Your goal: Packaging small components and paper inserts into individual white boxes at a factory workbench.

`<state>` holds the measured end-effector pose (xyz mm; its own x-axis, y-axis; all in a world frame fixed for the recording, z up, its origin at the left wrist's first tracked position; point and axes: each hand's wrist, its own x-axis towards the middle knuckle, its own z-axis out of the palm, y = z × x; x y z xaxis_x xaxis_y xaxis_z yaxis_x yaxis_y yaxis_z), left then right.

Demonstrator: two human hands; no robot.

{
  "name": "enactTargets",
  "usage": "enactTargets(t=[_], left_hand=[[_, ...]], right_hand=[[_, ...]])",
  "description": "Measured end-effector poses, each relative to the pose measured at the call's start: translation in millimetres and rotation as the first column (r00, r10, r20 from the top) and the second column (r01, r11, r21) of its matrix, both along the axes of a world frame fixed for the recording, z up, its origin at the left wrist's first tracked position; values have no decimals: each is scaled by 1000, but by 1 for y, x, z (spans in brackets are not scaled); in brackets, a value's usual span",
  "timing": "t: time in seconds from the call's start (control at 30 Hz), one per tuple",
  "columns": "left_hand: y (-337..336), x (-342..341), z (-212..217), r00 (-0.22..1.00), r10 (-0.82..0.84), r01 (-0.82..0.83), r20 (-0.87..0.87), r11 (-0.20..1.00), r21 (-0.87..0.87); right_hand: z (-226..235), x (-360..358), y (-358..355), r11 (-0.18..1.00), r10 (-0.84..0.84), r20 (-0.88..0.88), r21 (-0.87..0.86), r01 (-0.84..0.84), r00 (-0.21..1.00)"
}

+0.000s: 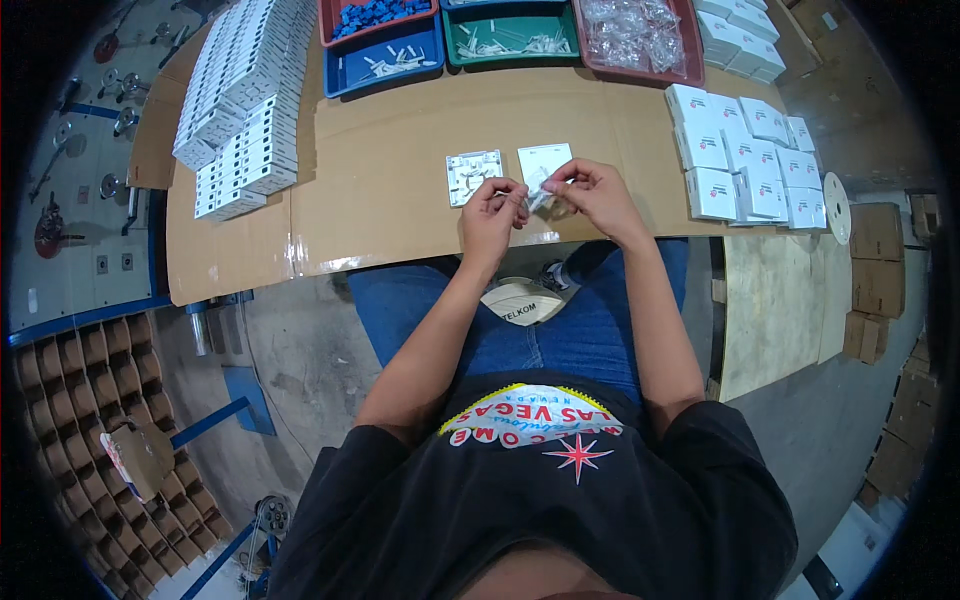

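Observation:
Between my two hands is a small clear plastic bag (540, 195), pinched by the fingers of both. My left hand (492, 218) grips its left side, with thumb and fingertips pressed together. From the right, my right hand (600, 198) pinches the other side. What the bag contains is too small to make out. Just beyond my left hand lies an open white plastic housing (470, 172) with moulded parts inside. A flat white square cover (545, 157) lies beside it, partly hidden by the bag and my right hand.
Red, blue and green trays stand along the back; a blue tray (385, 70) and a green tray (512, 42) hold small white parts, a red tray (690, 70) clear bags. Stacked white housings (245, 150) rise at left, white boxes (745, 150) at right. Cardboard (380, 140) covers the table.

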<state>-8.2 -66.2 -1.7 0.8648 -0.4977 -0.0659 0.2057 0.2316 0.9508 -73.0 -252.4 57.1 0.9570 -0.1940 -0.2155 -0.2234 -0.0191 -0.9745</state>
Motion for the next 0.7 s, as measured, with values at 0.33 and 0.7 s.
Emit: enactTargets(t=[0.33, 0.7], left_hand=[[-8, -6, 4, 996, 88, -91, -31, 989, -118], [-4, -7, 7, 999, 27, -26, -28, 999, 23]], right_hand=[[2, -6, 1, 999, -3, 69, -44, 6, 998], [-5, -1, 5, 967, -24, 59, -252, 38, 998]])
